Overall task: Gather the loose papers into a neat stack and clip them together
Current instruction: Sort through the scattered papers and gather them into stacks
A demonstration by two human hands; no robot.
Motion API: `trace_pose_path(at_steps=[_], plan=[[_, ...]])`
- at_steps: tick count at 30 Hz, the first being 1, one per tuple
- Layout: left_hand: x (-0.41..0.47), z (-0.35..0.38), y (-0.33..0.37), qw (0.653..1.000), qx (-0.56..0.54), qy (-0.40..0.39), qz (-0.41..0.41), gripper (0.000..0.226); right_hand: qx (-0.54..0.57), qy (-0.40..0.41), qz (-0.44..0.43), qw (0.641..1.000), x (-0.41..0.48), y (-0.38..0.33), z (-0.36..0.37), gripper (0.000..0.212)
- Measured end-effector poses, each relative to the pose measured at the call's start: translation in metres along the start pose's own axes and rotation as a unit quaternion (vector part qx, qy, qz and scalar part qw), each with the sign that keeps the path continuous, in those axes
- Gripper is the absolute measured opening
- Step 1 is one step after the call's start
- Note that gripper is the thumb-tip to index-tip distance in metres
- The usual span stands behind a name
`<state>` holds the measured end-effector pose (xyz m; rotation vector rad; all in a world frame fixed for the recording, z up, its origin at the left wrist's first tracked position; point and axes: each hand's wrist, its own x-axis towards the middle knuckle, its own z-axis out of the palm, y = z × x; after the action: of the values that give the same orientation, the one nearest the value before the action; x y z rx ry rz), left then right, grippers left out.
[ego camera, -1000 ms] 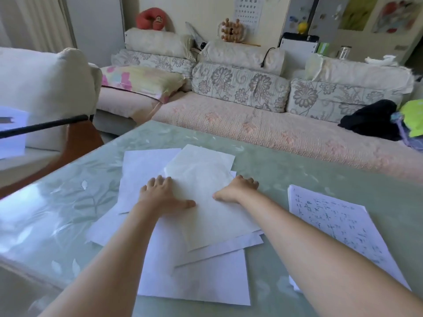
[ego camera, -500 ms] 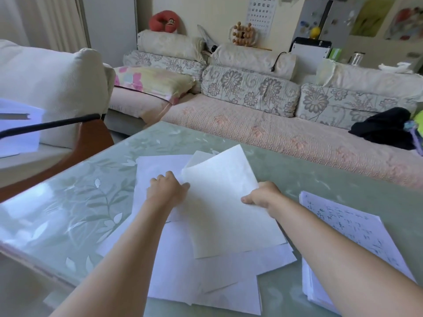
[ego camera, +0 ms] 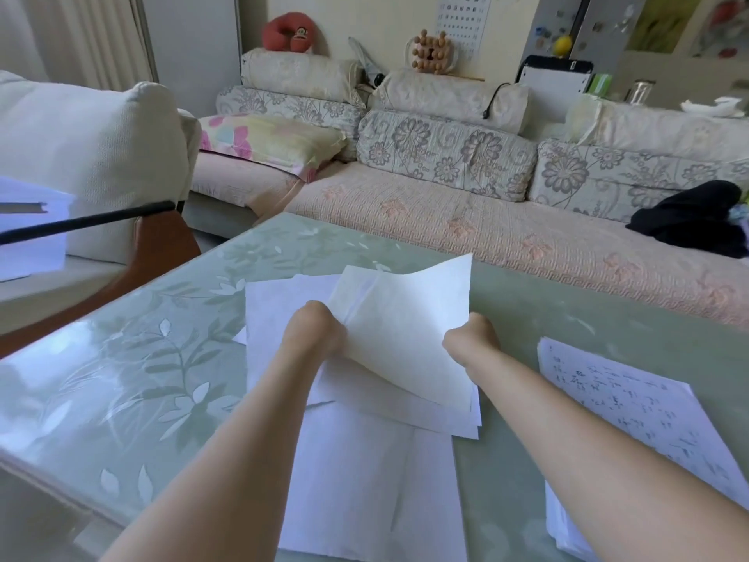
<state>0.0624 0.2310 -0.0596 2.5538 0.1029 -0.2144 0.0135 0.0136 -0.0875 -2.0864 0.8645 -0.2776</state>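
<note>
Wide lane over bare table (ego camera: 121, 379) glass left of loose papers (ego camera: 364, 480). Narrow bare strip between those and written stack (ego camera: 632, 407) on right. Blocked at centre by left hand (ego camera: 314, 332) and right hand (ego camera: 472, 338) gripping raised top sheet (ego camera: 405, 318). Beyond far edge, sofa (ego camera: 446, 221); off left edge, black rod (ego camera: 81, 225) and armchair (ego camera: 89, 156).

And the cream top sheet (ego camera: 409, 330) is tilted up, far edge lifted and curling, white sheets (ego camera: 364, 480) fanned crooked beneath it, written pages (ego camera: 632, 415) lying flat at three o'clock.
</note>
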Motion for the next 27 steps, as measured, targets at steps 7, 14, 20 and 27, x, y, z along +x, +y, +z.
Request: trace_pose_path(at_steps=[7, 14, 20, 27], plan=[[0.007, -0.019, -0.008, 0.980, -0.177, -0.088, -0.031, 0.034, 0.019, -0.041, -0.047, 0.998, 0.001, 0.001, 0.011, 0.021], [-0.004, -0.026, -0.015, 0.953, -0.292, -0.048, 0.066, 0.037, 0.156, -0.055, -0.061, 0.984, -0.015, -0.004, 0.001, 0.027], [-0.038, -0.046, -0.008, 0.878, -0.459, -0.029, 0.130, 0.042, 0.324, -0.096, -0.097, 0.936, -0.040, -0.023, -0.039, 0.041], [-0.096, -0.068, 0.024, 0.826, -0.524, 0.027, 0.206, 0.027, 0.293, 0.013, -0.234, 0.927, -0.083, -0.040, -0.089, 0.027]])
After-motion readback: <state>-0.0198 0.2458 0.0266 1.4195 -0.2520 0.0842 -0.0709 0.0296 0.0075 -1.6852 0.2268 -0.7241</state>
